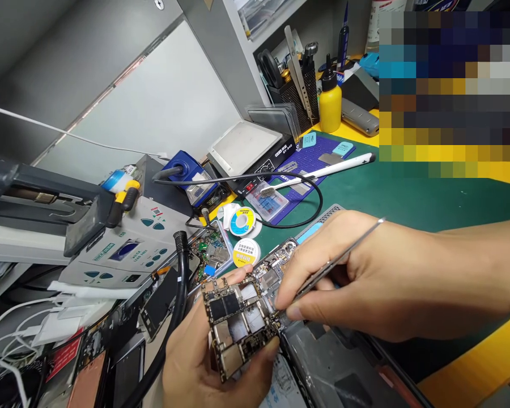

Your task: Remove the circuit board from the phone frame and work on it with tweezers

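My left hand (199, 357) holds a small phone circuit board (238, 323) with metal shields and black chips, tilted up at the bottom centre. My right hand (365, 277) pinches metal tweezers (344, 255), their tips at the board's right edge. Below both hands lies an opened phone body (323, 368), dark and flat. A second board part (276, 263) shows just behind my fingers.
A green mat (408, 192) covers the bench. Solder wick spools (243, 221) lie behind the board, with a white brush (323, 170), a hot plate (249, 147), a yellow bottle (330, 102), a tool holder (297, 85) and a grey station (127, 249) at left. A black hose (176, 306) curves beside my left hand.
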Action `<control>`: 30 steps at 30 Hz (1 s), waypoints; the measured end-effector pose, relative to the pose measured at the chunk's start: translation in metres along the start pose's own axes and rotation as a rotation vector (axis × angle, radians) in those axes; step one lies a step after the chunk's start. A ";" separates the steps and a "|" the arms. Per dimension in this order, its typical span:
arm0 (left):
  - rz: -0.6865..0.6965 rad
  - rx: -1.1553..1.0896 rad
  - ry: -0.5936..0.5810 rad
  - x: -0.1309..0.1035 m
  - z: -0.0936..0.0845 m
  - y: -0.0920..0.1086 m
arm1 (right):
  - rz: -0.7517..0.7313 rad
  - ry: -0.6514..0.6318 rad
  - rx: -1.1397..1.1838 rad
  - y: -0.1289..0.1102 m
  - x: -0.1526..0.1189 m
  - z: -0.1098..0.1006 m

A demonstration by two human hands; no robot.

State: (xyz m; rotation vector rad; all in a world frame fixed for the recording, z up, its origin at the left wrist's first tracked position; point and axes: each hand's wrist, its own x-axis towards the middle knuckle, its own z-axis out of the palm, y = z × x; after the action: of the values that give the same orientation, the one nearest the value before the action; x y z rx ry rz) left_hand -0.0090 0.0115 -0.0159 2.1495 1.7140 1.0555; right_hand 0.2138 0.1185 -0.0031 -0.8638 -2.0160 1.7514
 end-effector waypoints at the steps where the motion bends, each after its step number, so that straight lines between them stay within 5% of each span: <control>1: 0.007 0.010 -0.006 0.000 0.000 0.000 | -0.006 0.005 -0.004 0.000 0.000 0.000; 8: -0.009 0.066 -0.012 -0.001 -0.002 0.001 | 0.088 -0.085 0.138 -0.004 -0.001 -0.001; 19: -0.033 0.041 -0.052 -0.012 -0.009 -0.013 | 0.011 -0.058 0.053 -0.016 -0.002 -0.010; 30: 0.007 0.242 -0.106 -0.006 -0.017 -0.011 | -0.291 -0.013 -0.158 0.003 0.003 -0.011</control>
State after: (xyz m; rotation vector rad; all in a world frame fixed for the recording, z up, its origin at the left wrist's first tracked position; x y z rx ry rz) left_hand -0.0289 0.0052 -0.0117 2.3081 1.8676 0.7532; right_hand 0.2183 0.1288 -0.0041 -0.5683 -2.1838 1.4592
